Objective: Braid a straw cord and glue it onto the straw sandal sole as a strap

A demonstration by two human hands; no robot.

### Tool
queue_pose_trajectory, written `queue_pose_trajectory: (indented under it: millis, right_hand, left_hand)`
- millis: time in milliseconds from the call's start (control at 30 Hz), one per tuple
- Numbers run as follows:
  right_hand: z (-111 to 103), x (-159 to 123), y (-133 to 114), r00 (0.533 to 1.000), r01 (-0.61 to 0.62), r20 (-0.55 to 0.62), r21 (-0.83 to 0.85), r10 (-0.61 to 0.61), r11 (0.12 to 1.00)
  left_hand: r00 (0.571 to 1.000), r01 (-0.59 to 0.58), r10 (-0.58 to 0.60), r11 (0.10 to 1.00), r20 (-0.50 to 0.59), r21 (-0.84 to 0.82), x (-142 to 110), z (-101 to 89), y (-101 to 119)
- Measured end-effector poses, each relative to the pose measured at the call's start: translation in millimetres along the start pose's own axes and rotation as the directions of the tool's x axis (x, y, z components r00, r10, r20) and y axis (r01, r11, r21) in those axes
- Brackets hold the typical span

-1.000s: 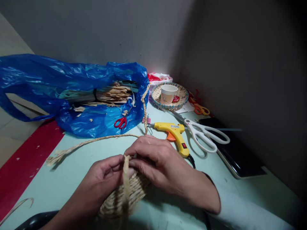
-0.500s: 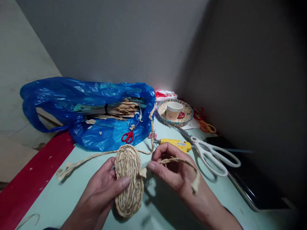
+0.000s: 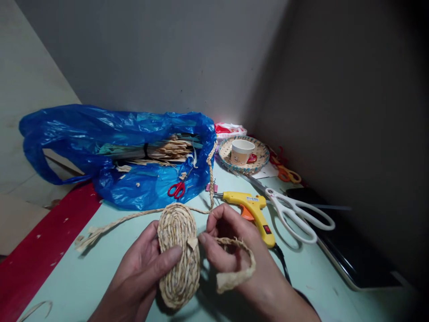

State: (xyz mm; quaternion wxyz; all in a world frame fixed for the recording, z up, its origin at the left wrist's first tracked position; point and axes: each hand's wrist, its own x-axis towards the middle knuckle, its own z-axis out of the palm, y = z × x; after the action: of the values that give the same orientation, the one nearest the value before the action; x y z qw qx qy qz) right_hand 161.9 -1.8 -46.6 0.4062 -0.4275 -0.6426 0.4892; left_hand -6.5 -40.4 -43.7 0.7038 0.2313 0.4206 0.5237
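An oval sole-shaped piece of coiled straw braid (image 3: 177,228) is upright in my left hand (image 3: 149,268), whose thumb presses across its face while the other fingers are behind it. Close to its right edge, my right hand (image 3: 234,250) pinches a short length of straw braid (image 3: 250,268); its flat end curls down below the fingers. A small pale flap stands out from the coil's right side beside my fingertips. Behind the coil a long straw braid (image 3: 120,221) lies across the table and runs up over the blue bag.
A blue plastic bag (image 3: 127,192) holds dry husk strips and small red scissors (image 3: 177,190). To the right are a yellow glue gun (image 3: 258,208), large white scissors (image 3: 291,214), a black tablet (image 3: 355,255), orange scissors (image 3: 288,174), and a woven tray (image 3: 224,156) with a paper cup (image 3: 241,152).
My right hand has moved left and slightly down, closer to the coil. The braid's loose end has swung down and left, and more of the glue gun shows.
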Motion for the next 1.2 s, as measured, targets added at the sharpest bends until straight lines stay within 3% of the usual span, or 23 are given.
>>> queue_pose_trajectory:
  millis: [267,500,633,767,967,1067,1133,1200]
  right_hand:
    - [8.3,-3.3,-4.0,0.998,0.06,-0.012,-0.127,-0.062,0.99]
    - [6.5,-2.8,-7.1,0.992,0.119,0.071,-0.214,-0.106,0.97]
    - [7.4,-3.1,-7.9,0.994,0.092,0.084,-0.244,-0.073,0.965]
    - [5.8,-4.4,-10.8,0.991,0.09,0.117,-0.253,-0.061,0.963]
    - [-7.7,-6.5,-17.8,0.953,0.085,0.301,-0.195,-0.023,0.977]
    - [-11.0,-5.7,-16.1,0.932,0.222,0.332,-0.207,-0.145,0.953]
    - [-10.2,-5.4,-13.9,0.91,0.34,0.339,-0.282,-0.238,0.897]
    - [-8.1,-5.4,-12.7,0.895,0.394,0.365,-0.382,-0.255,0.836]
  left_hand:
    - [0.991,-0.049,0.066,0.989,-0.117,0.141,0.0,5.2,-4.9]
    - [0.974,-0.084,0.134,0.964,-0.185,0.254,-1.2,10.8,-2.0]
    - [0.947,-0.104,0.213,0.912,-0.24,0.397,1.8,10.2,-3.2]
    - [0.929,-0.152,0.299,0.845,-0.217,0.513,8.4,0.6,-6.0]
    - [0.945,-0.15,0.26,0.884,-0.198,0.442,15.2,-11.2,-4.4]
    - [0.954,-0.143,0.229,0.915,-0.194,0.377,10.1,-2.8,-1.7]
    - [0.962,-0.124,0.196,0.934,-0.191,0.334,5.9,4.7,0.6]
    - [0.969,-0.103,0.163,0.948,-0.183,0.301,3.7,10.0,2.9]
